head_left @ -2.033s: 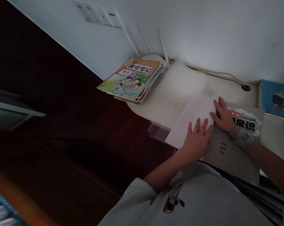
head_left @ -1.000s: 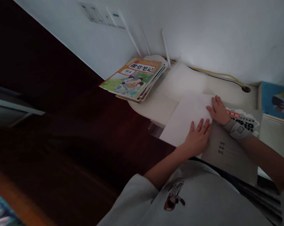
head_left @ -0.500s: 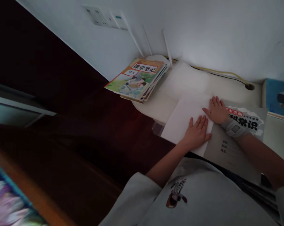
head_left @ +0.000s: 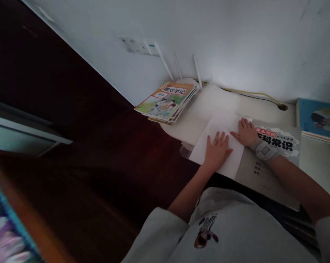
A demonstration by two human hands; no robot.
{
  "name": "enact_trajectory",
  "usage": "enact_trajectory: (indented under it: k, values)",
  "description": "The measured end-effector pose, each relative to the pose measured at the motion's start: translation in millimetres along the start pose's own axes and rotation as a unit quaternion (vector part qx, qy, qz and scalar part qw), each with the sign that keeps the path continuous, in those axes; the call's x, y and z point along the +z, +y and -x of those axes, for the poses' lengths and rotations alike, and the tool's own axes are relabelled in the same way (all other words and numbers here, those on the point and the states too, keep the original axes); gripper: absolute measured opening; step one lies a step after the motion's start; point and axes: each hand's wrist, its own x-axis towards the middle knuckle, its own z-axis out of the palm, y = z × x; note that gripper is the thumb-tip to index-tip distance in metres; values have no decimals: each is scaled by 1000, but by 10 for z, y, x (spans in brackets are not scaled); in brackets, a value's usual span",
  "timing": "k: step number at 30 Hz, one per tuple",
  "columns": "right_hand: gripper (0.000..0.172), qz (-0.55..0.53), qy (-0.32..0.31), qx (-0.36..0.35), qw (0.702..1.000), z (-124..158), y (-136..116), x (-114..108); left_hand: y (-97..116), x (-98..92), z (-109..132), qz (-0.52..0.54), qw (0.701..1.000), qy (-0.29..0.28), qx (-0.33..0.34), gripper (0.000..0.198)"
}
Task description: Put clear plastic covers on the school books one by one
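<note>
A wide sheet with a blank white part [head_left: 202,151] and a grey printed cover part [head_left: 271,175] lies spread at the front of the desk. My left hand [head_left: 217,150] rests flat on the white part, fingers spread and pointing away from me. Beside it, my right hand [head_left: 245,133] presses flat near the line where white meets grey, its thumb reaching onto the white. A pale watch [head_left: 265,150] circles my right wrist. My right forearm covers some of the grey cover's print. Neither hand grips anything.
A stack of booklets [head_left: 167,100] sits at the desk's left end, before a white router with upright antennas [head_left: 198,71]. A yellow cable [head_left: 249,92] runs along the wall to a desk hole [head_left: 282,107]. At right lies a blue book [head_left: 321,117].
My left hand has slid left over the white part, widening its distance from my right hand. My right hand stays near the dividing line. The camera view has shifted slightly.
</note>
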Motion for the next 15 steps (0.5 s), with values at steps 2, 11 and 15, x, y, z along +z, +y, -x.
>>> enact_trajectory:
  k: [2,11,15]
  values:
    - [86,-3,15,-24,1000,101,-37,-26,-217,-38,220,95,981,147,-87,48]
    - [77,-67,-5,-62,996,271,-122,63,-614,214,747,668,529,274,-446,23]
    - [77,-217,109,-43,969,312,82,-81,-315,86,421,772,547,168,-277,18]
